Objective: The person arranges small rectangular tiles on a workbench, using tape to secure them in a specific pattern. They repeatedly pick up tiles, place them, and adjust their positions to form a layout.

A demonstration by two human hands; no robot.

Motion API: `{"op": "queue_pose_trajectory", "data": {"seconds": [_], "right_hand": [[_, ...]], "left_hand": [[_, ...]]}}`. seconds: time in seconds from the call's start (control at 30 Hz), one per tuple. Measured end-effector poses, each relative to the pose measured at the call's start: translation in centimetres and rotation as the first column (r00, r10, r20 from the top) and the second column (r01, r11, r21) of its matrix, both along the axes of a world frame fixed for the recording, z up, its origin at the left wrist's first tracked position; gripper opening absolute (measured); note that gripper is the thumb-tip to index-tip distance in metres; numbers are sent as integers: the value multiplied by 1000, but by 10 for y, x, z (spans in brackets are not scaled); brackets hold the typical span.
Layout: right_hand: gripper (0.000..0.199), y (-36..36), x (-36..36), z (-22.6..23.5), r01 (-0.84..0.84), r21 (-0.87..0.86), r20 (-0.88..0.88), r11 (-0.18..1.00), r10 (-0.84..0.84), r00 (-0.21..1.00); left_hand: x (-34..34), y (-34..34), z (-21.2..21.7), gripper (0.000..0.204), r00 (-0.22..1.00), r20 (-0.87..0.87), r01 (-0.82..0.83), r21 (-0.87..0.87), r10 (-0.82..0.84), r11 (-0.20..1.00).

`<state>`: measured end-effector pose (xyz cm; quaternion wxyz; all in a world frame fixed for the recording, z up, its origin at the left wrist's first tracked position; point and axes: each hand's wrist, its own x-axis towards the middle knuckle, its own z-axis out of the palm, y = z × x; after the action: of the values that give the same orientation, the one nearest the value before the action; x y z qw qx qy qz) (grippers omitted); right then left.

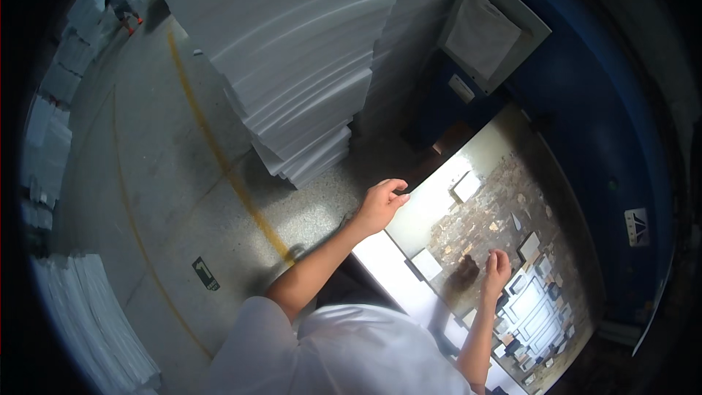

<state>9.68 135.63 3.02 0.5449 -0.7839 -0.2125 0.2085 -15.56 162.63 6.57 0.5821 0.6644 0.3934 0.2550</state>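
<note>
My left hand [382, 205] hovers near the left edge of a worn, brown-stained work board [479, 223], thumb and forefinger curved with a gap between them and nothing in it. Farther right, my right hand [498, 271] is held over the board with its fingers drawn together; whether anything small is in them, I cannot make out. Beside that hand lies a brightly lit white panel with dark outlines [528, 309], ringed by several small blocks. A pale rectangular block [466, 186] and a white block [425, 264] lie apart on the board.
A large blue machine [585, 102] stands behind the board, with a white cloth-like sheet [482, 35] on its pale panel. Tall stacks of white sheets [307, 66] rise ahead. Yellow lines [219, 153] mark the floor on the left, where another person [121, 6] is far off.
</note>
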Motion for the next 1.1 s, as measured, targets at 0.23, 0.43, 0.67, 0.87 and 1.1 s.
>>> {"op": "queue_pose_trajectory", "data": {"seconds": [0.23, 0.43, 0.67, 0.87, 1.1], "right_hand": [[13, 38, -16, -60, 220, -245, 411, 944, -105, 905], [12, 47, -27, -64, 338, -358, 611, 871, -55, 790], [10, 58, -24, -67, 336, -349, 544, 875, -103, 833], [8, 52, -19, -71, 353, -347, 516, 869, -137, 845], [5, 40, -23, -74, 339, -327, 484, 882, -152, 862]], "left_hand": [[64, 104, -108, 28, 972, -208, 106, -15, -107, 994], [132, 143, -192, 25, 856, -386, 373, 0, -344, 928], [242, 155, -248, 16, 774, -432, 560, 124, -463, 819], [306, 130, -292, 37, 591, -604, 800, 355, -535, 483], [308, 138, -312, 59, 805, -420, 587, 660, -418, 469]]}}
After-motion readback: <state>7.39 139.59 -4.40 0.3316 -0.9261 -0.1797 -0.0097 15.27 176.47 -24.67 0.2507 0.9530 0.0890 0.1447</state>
